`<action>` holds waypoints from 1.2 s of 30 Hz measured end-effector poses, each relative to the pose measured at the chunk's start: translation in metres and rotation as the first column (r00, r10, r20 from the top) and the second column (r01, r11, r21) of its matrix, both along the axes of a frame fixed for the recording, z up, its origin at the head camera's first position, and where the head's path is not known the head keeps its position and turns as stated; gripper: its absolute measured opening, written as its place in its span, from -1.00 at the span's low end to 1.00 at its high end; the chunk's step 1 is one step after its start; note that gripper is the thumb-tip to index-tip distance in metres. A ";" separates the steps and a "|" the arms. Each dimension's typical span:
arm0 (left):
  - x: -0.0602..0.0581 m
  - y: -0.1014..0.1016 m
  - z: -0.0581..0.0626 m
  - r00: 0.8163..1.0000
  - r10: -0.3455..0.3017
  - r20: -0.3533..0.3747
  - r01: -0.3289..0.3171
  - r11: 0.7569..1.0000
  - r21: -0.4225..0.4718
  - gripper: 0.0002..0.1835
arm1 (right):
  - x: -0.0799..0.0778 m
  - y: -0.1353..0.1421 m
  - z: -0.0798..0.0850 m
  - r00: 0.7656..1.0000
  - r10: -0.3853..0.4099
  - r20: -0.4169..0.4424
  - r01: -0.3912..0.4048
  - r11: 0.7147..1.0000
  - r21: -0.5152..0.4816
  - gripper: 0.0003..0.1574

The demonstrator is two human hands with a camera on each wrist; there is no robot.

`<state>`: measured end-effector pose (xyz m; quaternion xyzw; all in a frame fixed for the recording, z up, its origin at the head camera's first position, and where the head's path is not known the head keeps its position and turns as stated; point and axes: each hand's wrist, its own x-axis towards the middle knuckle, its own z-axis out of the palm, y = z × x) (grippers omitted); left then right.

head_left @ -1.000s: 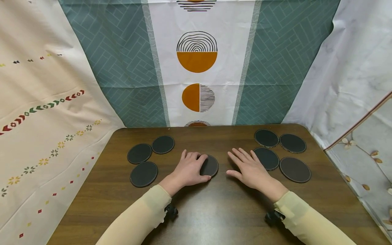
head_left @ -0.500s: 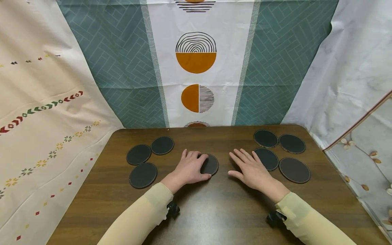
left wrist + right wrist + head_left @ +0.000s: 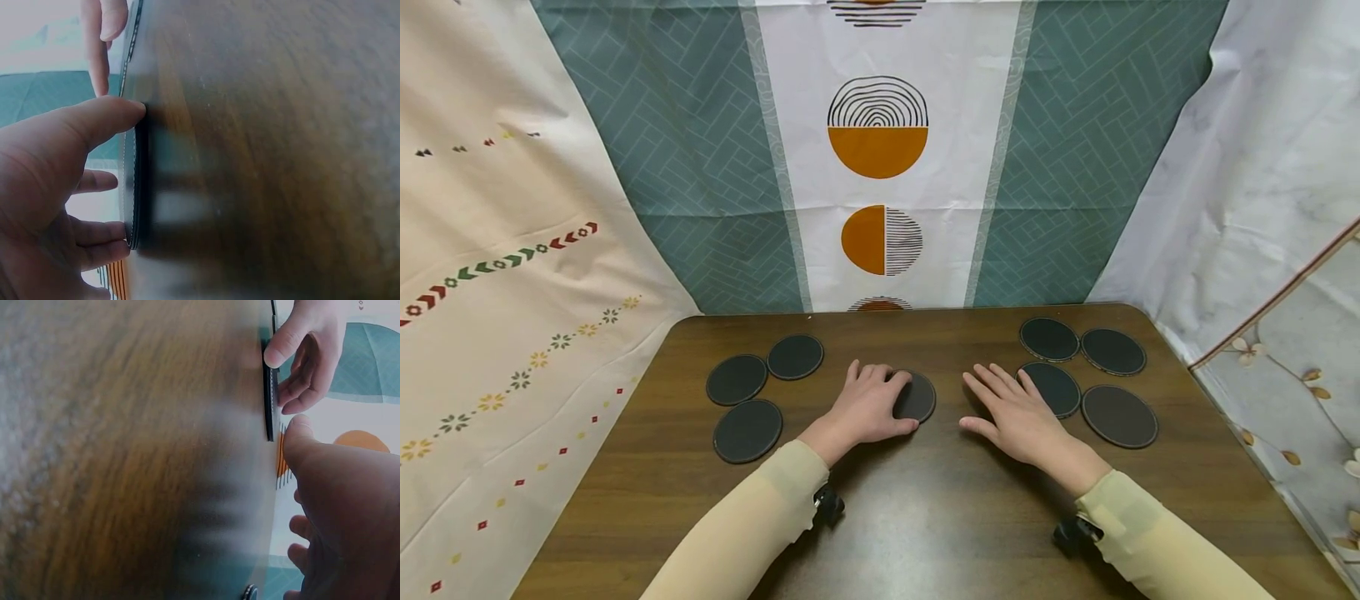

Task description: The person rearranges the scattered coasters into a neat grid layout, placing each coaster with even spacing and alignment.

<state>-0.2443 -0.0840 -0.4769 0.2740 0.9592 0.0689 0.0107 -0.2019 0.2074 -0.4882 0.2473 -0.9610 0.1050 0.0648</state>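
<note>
My left hand (image 3: 871,408) grips a round black coaster (image 3: 919,398) in the middle of the table, thumb at its near edge and fingers over its far side. In the left wrist view, the thumb (image 3: 128,114) presses the rim and the coaster's dark edge (image 3: 142,187) looks layered, with pale stitching. My right hand (image 3: 1011,417) is held to the right of that coaster, fingers spread and holding nothing. Its fingers are nearest a black coaster (image 3: 1056,390) of the right-hand group, partly covering it in the head view. The right wrist view shows the gripped coaster (image 3: 269,403) close along the tabletop.
Three coasters lie at the left: one at the back (image 3: 795,357), one beside it (image 3: 737,380), one nearer (image 3: 748,431). More of the right group, including a browner coaster (image 3: 1120,416), lie on the wooden table (image 3: 910,533). Patterned cloths (image 3: 722,167) hang behind and at both sides.
My left hand and the gripped coaster have shifted slightly away from me and to the right. The right hand has moved a touch to the right; the other coasters stay in place.
</note>
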 end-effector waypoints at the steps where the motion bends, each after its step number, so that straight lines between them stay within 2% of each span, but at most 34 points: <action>1: -0.001 0.000 0.000 1.000 0.002 -0.002 -0.002 1.000 -0.001 -0.15 | 0.000 0.000 0.000 1.000 0.000 0.002 0.000 1.000 -0.003 -0.02; 9: -0.003 -0.001 -0.002 1.000 0.004 -0.001 -0.004 1.000 0.001 -0.17 | 0.003 -0.001 0.005 0.999 -0.023 0.048 0.022 1.000 0.017 -0.02; 15: 0.005 0.002 0.000 1.000 -0.020 -0.008 0.020 1.000 -0.002 -0.19 | 0.004 0.002 0.007 0.998 -0.039 0.056 0.038 0.999 0.032 -0.01; 22: 0.013 0.014 0.004 0.998 -0.058 -0.006 0.058 0.998 0.002 -0.21 | 0.003 0.004 0.006 0.997 -0.046 0.055 0.044 0.998 0.047 -0.01; 36: 0.017 0.025 0.000 0.998 -0.070 0.004 0.070 0.997 -0.023 -0.22 | 0.002 0.009 0.002 0.997 -0.048 0.056 0.045 0.998 0.045 0.00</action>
